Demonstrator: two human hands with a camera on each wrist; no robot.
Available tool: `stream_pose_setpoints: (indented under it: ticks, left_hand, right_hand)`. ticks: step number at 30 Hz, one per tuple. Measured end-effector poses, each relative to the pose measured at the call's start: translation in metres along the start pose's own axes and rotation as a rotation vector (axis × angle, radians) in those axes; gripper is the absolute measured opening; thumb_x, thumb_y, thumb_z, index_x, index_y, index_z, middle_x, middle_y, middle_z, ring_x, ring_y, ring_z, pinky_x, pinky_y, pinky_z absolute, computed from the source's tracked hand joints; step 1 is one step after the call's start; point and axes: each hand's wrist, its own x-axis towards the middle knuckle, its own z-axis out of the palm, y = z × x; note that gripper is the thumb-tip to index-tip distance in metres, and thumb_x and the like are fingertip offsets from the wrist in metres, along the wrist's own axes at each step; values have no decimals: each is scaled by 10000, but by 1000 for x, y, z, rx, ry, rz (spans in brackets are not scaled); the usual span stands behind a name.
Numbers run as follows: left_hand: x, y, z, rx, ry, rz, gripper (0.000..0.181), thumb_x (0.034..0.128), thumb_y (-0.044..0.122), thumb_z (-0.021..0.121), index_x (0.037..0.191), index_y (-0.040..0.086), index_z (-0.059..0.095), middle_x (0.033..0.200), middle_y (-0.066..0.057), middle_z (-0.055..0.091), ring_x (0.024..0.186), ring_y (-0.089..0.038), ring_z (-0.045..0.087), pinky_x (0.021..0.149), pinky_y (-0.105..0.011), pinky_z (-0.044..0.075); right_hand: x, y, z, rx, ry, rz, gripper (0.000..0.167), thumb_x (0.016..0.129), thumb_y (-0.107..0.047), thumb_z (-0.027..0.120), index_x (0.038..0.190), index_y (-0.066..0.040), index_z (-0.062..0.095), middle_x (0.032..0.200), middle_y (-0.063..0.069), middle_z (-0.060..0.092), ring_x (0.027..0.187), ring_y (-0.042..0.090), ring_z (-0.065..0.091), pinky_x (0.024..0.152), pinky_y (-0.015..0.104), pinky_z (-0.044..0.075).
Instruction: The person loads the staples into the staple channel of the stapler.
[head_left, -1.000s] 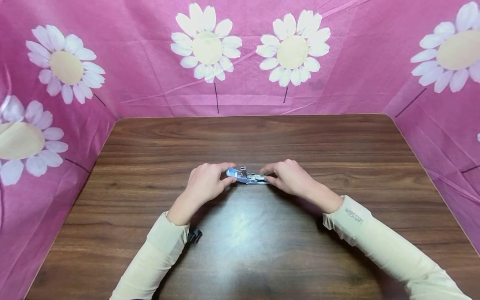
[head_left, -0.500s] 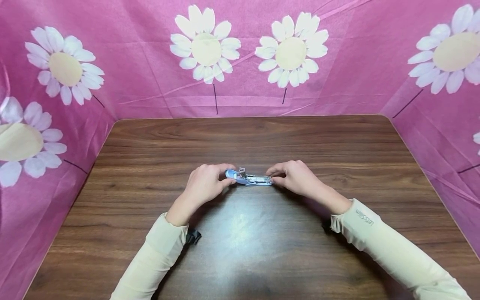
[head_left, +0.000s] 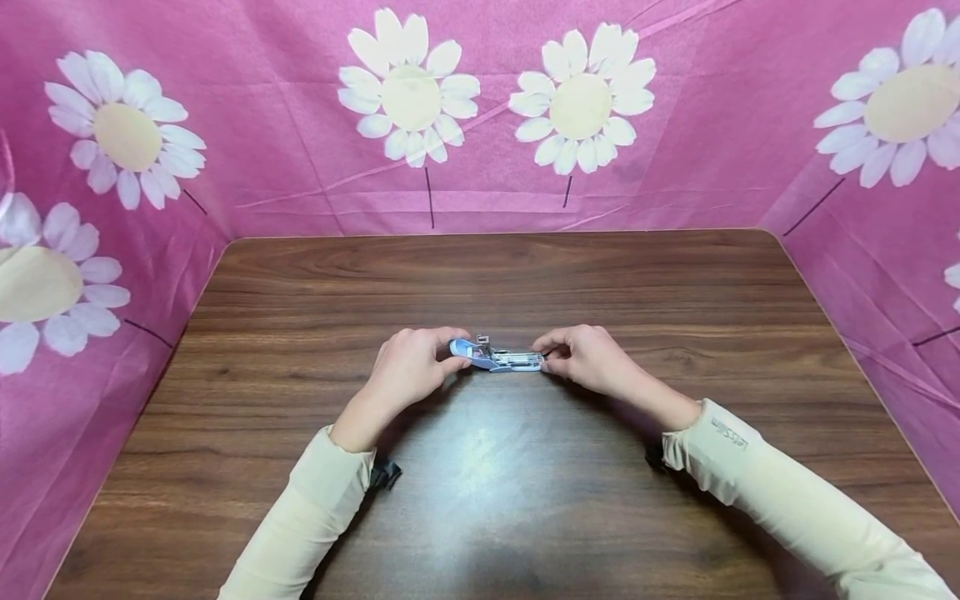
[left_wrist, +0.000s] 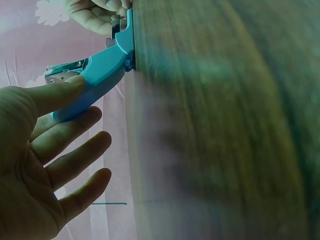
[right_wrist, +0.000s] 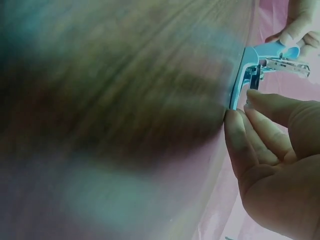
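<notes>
A light blue stapler [head_left: 517, 363] lies folded open on the table, its metal inner parts facing up. My left hand [head_left: 411, 363] pinches the raised top arm at its left end between thumb and index finger. In the left wrist view the other fingers of that hand [left_wrist: 50, 150] are spread apart below the blue body [left_wrist: 102, 70]. At the opposite end my right hand [head_left: 588, 357] holds the stapler's tip. The right wrist view has its thumb [right_wrist: 270, 104] on a narrow dark metal part [right_wrist: 254, 79], with fingertips against the base end. What exactly it pinches there is partly hidden.
The brown wood-grain table [head_left: 480, 275] has rounded far corners. Pink cloth [head_left: 285, 125] printed with white daisies hangs behind it and at both sides. A black strap end [head_left: 386, 475] shows beneath the left sleeve [head_left: 322, 500].
My right hand has shifted slightly right along the stapler, uncovering more of its metal channel. It has stayed near the tip since. My left hand holds nearly the same place.
</notes>
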Motion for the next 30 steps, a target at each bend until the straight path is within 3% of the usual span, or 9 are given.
stream_pose_setpoints:
  ticks: [15, 23, 28, 30]
  left_hand:
    - [1, 0, 1, -7, -1, 7, 295, 885, 431, 768, 1170, 364, 736, 802, 91, 731, 632, -177, 520, 542, -329, 418]
    - [1, 3, -1, 26, 37, 89, 282, 881, 388, 782, 1152, 320, 748, 747, 93, 694, 561, -147, 444, 524, -322, 398]
    - [3, 8, -4, 30, 52, 135, 284, 881, 367, 784, 1153, 293, 750, 604, 90, 553, 541, -143, 412, 489, -324, 366]
    - [4, 11, -6, 45, 56, 149, 299, 883, 362, 781, 1170, 285, 746, 603, 76, 563, 544, -153, 431, 492, -344, 384]
  right_hand:
    - [2, -2, 7, -97, 64, -39, 153, 830, -116, 800, 978, -153, 807, 829, -56, 751, 710, 32, 621, 706, 276, 508]
    - [3, -3, 6, -117, 85, -36, 142, 820, -149, 817, 960, -174, 822, 925, -9, 797, 830, 130, 710, 787, 384, 544]
    - [3, -4, 7, -122, 84, -36, 143, 819, -166, 821, 961, -187, 827, 918, -21, 798, 822, 122, 706, 780, 380, 538]
    - [2, -4, 7, -125, 84, -35, 147, 819, -167, 823, 965, -187, 827, 919, -25, 798, 814, 112, 705, 773, 373, 540]
